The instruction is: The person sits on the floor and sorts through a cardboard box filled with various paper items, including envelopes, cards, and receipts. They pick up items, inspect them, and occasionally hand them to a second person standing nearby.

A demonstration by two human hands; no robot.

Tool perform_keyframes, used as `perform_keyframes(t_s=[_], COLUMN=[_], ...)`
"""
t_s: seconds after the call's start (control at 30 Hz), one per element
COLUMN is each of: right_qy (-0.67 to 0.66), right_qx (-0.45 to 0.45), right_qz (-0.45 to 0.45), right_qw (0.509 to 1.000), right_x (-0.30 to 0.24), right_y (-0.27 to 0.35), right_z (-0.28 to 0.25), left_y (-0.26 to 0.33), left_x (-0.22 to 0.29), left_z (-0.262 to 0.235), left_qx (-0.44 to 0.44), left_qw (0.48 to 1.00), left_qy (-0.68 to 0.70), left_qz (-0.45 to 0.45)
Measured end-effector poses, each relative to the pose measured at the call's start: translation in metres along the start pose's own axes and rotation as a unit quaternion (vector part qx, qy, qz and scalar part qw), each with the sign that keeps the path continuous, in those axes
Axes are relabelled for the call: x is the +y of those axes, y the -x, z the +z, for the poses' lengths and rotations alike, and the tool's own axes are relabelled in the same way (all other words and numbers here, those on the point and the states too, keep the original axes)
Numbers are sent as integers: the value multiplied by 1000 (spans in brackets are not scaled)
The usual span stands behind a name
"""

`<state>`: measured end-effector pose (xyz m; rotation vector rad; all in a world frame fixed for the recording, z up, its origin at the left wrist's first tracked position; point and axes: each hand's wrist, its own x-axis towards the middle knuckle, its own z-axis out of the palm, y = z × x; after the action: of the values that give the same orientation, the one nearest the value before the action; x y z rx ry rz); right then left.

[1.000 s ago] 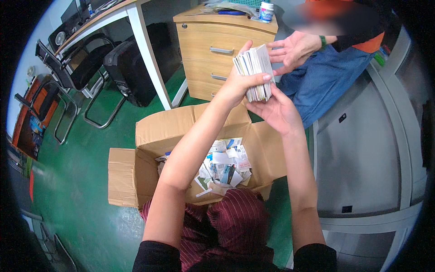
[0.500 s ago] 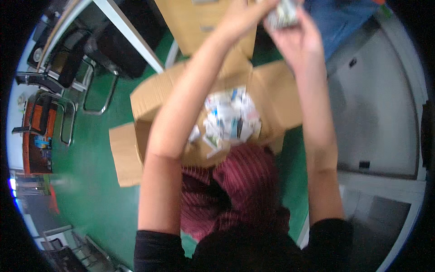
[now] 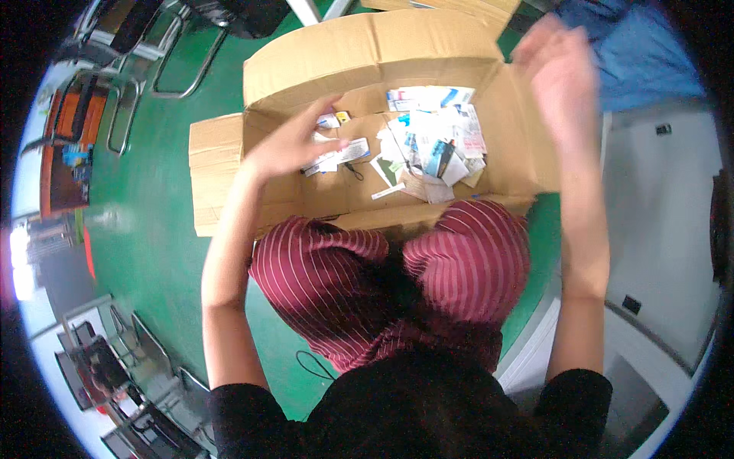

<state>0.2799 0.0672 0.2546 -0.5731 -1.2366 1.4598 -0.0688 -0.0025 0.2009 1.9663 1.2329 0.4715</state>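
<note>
An open cardboard box (image 3: 321,200) lies just beyond my knees with its flaps folded out. Over its left part hovers my left hand (image 3: 287,145), fingers apart and nothing gripped. Near its thumb lie several small white and blue packets (image 3: 353,150), with a thin black cord loop (image 3: 354,171) beside them. A larger heap of crumpled papers and leaflets (image 3: 428,145) fills the right part of the box. My right hand (image 3: 564,80) is above the box's right flap, beside blue cloth; motion blurs its fingers, and no held thing shows.
Dark red striped trousers (image 3: 466,252) cover my knees against the box's near side. A wooden drawer unit (image 3: 466,8) stands at the far edge and blue fabric (image 3: 650,57) at far right. Grey panels (image 3: 650,199) flank the right; metal-framed chairs (image 3: 183,69) stand left on green floor.
Both hands have come down from the top, where they held a small pale bundle, and moved apart. The bundle is no longer seen in them. The view has shifted, showing more of the box.
</note>
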Motion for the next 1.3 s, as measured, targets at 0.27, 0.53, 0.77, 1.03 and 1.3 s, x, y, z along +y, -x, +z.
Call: perform_keyframes(t_s=[0.27, 0.53, 0.77, 1.03, 1.3], right_qy=[697, 761, 749, 715, 593], right_qx=[-280, -201, -218, -210, -238], right_qz=[251, -21, 85, 103, 17], right_qw=[610, 616, 620, 658, 769], right_x=[230, 311, 310, 298, 307], right_y=[41, 35, 27, 6, 4], right_z=[-47, -28, -46, -68, -17], left_y=[110, 113, 90, 10, -2], left_x=[-35, -18, -29, -193, -235], left_z=[86, 99, 84, 94, 141], left_qx=[60, 29, -143, -109, 28], left_qw=[951, 953, 941, 914, 831], left_qy=[147, -68, 75, -193, -164], left_qz=[-264, -293, -297, -339, -531])
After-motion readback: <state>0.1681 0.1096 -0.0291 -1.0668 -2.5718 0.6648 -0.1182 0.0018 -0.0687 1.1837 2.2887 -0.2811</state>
